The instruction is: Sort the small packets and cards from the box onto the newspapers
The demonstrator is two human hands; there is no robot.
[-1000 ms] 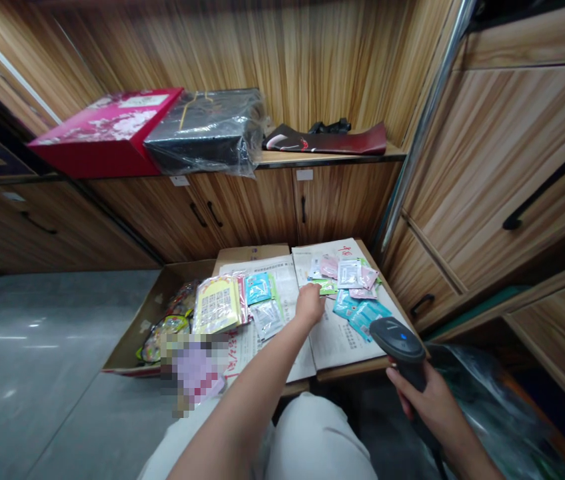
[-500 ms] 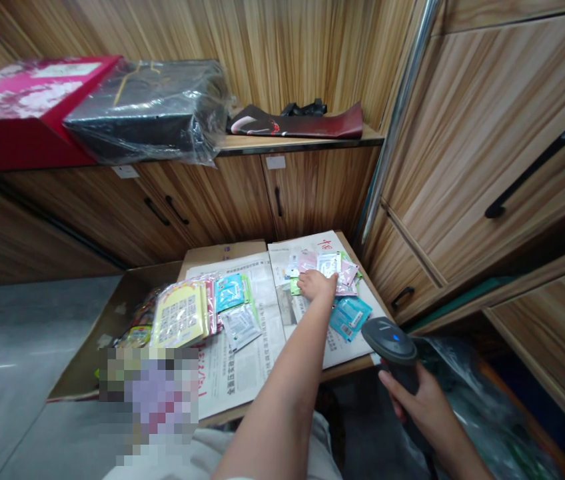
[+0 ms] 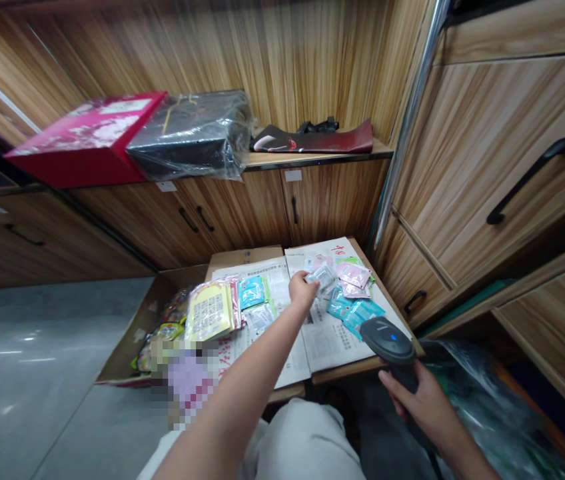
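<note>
My left hand (image 3: 301, 290) reaches out over a newspaper-covered low table (image 3: 332, 333) and pinches a small clear sachet (image 3: 320, 275), lifted just off the paper. Beside it lie pink sachets (image 3: 353, 277) and blue sachets (image 3: 357, 311). Closer to me, my right hand (image 3: 420, 400) grips the handle of a dark barcode scanner (image 3: 389, 339), whose head points toward the sachets. A yellow packet stack (image 3: 210, 310) and more blue and clear packets (image 3: 255, 297) rest on the paper's left half.
An open cardboard box (image 3: 127, 340) with colourful packets stands left of the table on the grey floor. Wooden cabinets line the back and right. A red box (image 3: 82, 140), a plastic-wrapped dark box (image 3: 187, 137) and a dark red bag (image 3: 322, 139) sit on the ledge.
My left hand went to the far sachet pile, closed on a clear sachet and drew it back and up. The scanner hand stayed about where it was.
</note>
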